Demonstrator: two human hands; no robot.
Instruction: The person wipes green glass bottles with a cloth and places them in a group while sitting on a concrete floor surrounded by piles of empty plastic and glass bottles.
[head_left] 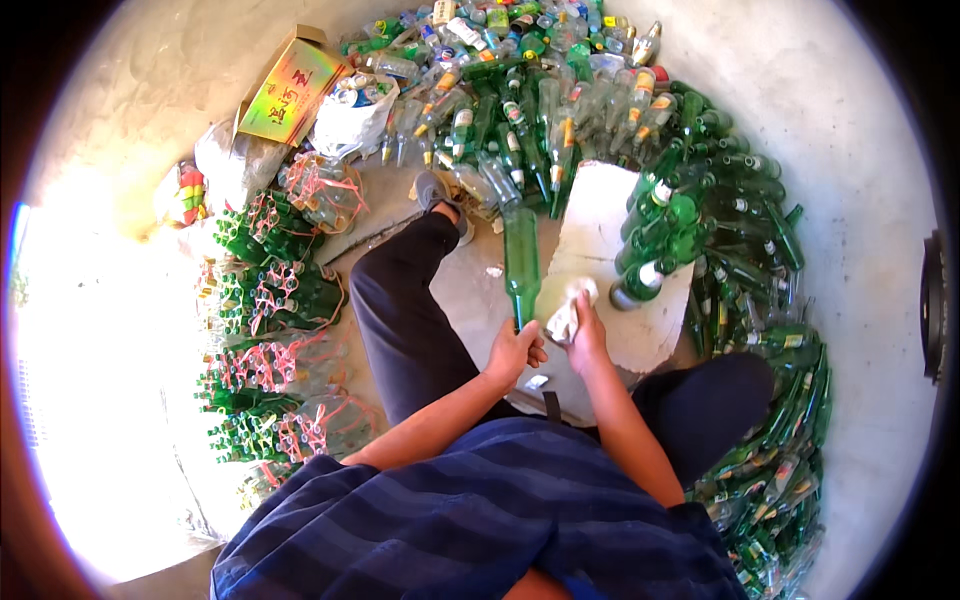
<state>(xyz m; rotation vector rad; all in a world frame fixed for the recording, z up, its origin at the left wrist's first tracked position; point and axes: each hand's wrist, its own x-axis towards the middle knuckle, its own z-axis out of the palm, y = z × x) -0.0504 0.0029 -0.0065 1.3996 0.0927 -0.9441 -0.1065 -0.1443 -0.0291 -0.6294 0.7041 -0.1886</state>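
Note:
My left hand [514, 355] is closed round the neck of a green glass bottle [521, 255], whose base points away from me. No label shows on the side facing me. Just to the right, my right hand [588, 338] grips a crumpled whitish cloth [570, 312], held a little apart from the bottle. Beyond the cloth, several green bottles [640, 283] stand together on a worn white board [600, 235] that lies on the floor.
Loose green bottles [745, 190] pile up along the right wall, and mixed bottles [520, 100] heap at the far side. Bundles of bottles tied with pink string [270, 300] line the left. A yellow-green carton [290, 95] and a white bag [355, 120] sit at the far left.

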